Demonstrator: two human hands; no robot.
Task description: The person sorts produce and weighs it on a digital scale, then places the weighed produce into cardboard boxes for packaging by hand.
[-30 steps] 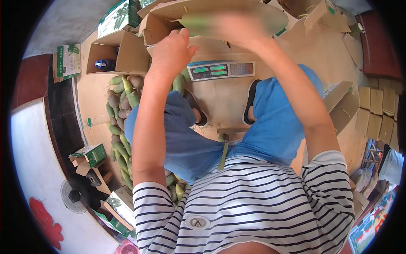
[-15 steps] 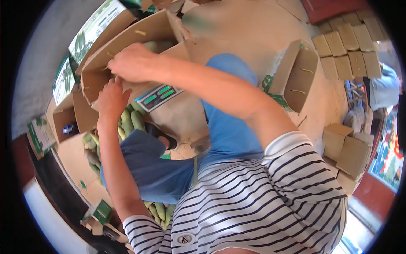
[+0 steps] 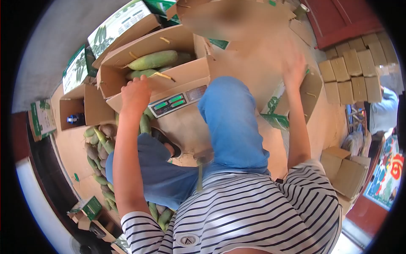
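A: Left hand is gripping the near wall of the carton sitting on the scale.
B: Right hand is reaching, blurred; grip unclear. Tugging one-handed risks tipping mangoes out.

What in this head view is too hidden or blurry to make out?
- Scale readout: green digits too small to read.
- Right hand: motion-blurred, so its grip is unclear.
- Box on the scale: its near wall hides most of the green produce inside.
- Top centre: smeared blur hides what lies there.
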